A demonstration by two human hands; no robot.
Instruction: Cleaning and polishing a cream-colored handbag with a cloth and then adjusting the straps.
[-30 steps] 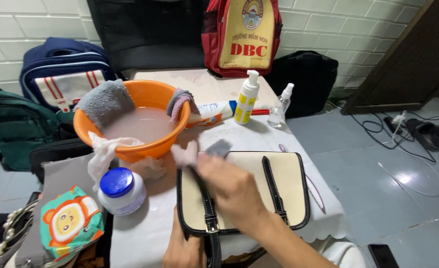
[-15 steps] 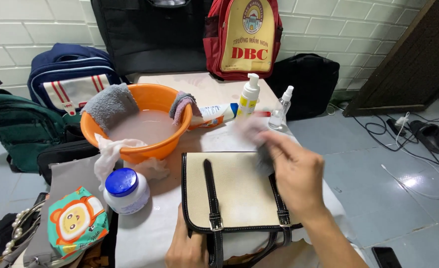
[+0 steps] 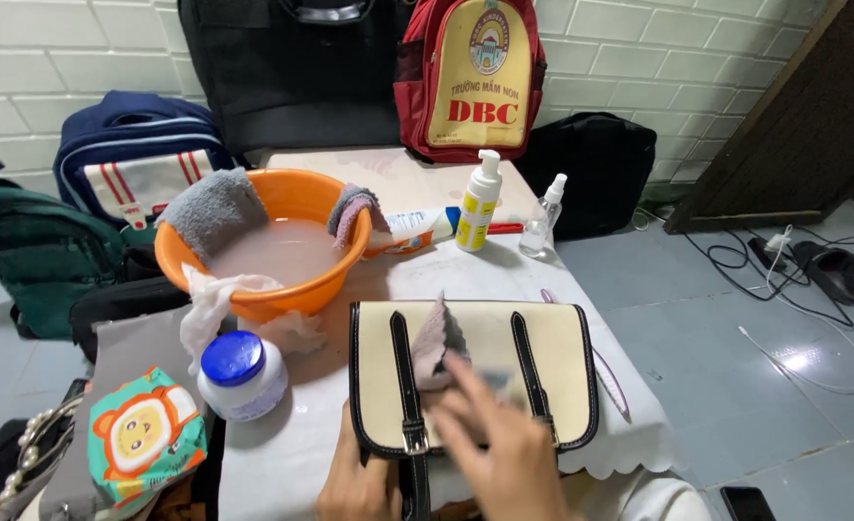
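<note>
Head view: the cream bag (image 3: pixel 475 371) with black straps lies flat on the table (image 3: pixel 562 280), just in front of the orange basin (image 3: pixel 273 246). Right hand (image 3: pixel 495 434) presses a grey cloth (image 3: pixel 434 340) onto the flap, fingers pinched on it; left hand (image 3: pixel 355 482) grips the bag's near edge beside the buckle. Bag looks light, soft-sided and smooth, likely to slide, so that near edge seems the best hold. Cloth is limp. A blue-lidded jar (image 3: pixel 241 374) stands near.

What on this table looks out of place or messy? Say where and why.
The water in the orange basin looks murky, and wet white wipes hang crumpled over its front rim. The cream handbag itself shows no damage.
</note>
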